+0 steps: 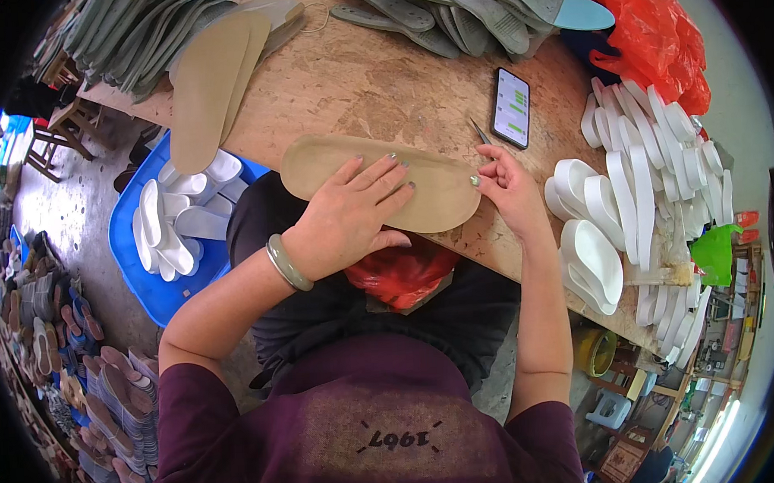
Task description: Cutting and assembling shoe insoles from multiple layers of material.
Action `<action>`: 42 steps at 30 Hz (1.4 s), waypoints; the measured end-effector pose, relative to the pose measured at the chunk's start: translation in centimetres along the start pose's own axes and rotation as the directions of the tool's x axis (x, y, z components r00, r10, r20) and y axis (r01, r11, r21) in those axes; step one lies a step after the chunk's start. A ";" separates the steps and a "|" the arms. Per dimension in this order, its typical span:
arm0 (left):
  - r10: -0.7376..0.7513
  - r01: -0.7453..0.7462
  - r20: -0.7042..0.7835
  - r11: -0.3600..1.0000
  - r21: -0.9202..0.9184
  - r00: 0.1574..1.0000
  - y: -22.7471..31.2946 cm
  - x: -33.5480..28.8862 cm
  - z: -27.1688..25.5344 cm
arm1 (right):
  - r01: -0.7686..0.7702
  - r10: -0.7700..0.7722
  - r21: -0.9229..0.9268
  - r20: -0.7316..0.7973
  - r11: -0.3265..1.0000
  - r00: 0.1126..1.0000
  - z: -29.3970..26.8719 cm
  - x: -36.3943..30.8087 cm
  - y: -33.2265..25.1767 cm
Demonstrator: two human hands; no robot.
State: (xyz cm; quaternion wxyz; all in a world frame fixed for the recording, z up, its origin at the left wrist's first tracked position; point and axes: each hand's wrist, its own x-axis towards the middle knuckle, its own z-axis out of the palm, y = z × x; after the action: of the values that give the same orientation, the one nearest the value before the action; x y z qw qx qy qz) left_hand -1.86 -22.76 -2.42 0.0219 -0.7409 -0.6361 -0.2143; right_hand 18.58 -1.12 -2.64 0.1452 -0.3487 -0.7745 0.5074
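Note:
A tan insole (436, 187), shaped like a shoe sole, lies at the table's near edge. My left hand (351, 208) rests flat on its middle with the fingers outstretched, holding nothing. At the insole's right end is my right hand (510, 189), its fingers curled and its thumb tip by the rim. Whatever those fingers pinch, if anything, is too small to make out. A slim pointed tool (480, 131) lies just beyond my right hand, beside a phone (510, 108) with a lit screen. More tan insoles (212, 85) are stacked at the far left.
Grey sole pieces (446, 14) are piled along the back of the wooden table (354, 87). White soles (591, 267) crowd its right side, near a red plastic bag (654, 31). A blue tub (137, 252) of white soles stands left of my lap.

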 end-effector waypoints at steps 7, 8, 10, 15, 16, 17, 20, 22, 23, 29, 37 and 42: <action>0.069 -0.071 0.092 0.997 0.010 0.993 1.5 2.2 0.6 | 0.120 -0.123 -0.060 -0.035 0.991 0.992 2.1 2.2 -1.1; 0.069 -0.070 0.092 0.997 0.016 0.993 1.7 2.8 1.2 | 0.126 -0.128 -0.058 -0.035 0.990 0.991 2.1 2.8 -1.1; 0.070 -0.074 0.050 0.995 0.071 0.996 2.2 3.6 2.0 | 0.136 -0.142 -0.117 -0.044 0.984 0.989 2.0 3.8 -1.0; 0.048 -0.057 0.100 0.995 0.087 0.994 3.4 3.3 1.5 | 0.123 -0.122 -0.036 0.023 0.992 0.992 1.9 5.3 -1.2; 0.057 -0.059 0.119 0.998 0.012 0.991 3.7 3.6 0.6 | 0.109 -0.107 -0.037 0.047 0.993 0.993 1.6 5.4 -1.4; 0.063 -0.065 0.121 0.998 0.012 0.991 3.7 4.0 -0.5 | 0.108 -0.107 -0.035 0.041 0.994 0.993 1.3 5.6 -1.4; -0.083 0.218 0.365 0.913 -0.346 0.927 1.7 4.4 -3.5 | 0.132 -0.123 0.266 -0.050 0.955 0.991 0.6 5.3 -1.5; 0.131 -0.060 0.275 0.966 -0.252 0.952 -2.2 3.4 -2.5 | 0.233 -0.197 0.160 -0.212 0.959 0.957 -0.7 4.1 -1.4; 0.355 -0.333 0.207 0.933 -0.135 0.912 -3.3 3.6 -2.2 | 0.235 -0.199 0.160 -0.213 0.959 0.957 -1.4 3.1 -1.2; 0.305 -0.315 0.171 0.949 0.031 0.937 -1.7 3.3 -0.5 | 0.035 -0.063 -0.159 -0.177 0.987 0.982 -1.1 -2.1 -0.6; -0.118 0.114 0.489 0.993 0.037 0.864 2.3 8.2 -3.1 | 0.092 -0.303 -0.500 -0.360 0.861 0.882 -4.0 -3.6 2.1; 0.223 -0.209 0.179 0.973 -0.092 0.958 1.1 5.2 -1.1 | 0.216 -0.453 -0.744 -0.129 0.633 0.882 -3.1 -2.6 3.5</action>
State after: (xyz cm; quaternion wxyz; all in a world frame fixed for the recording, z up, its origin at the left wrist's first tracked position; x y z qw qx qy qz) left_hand -0.62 -18.40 0.60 -0.0418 -0.8232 -0.5423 -0.1627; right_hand 23.63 0.09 -3.98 0.2096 -0.2989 -0.9282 0.0724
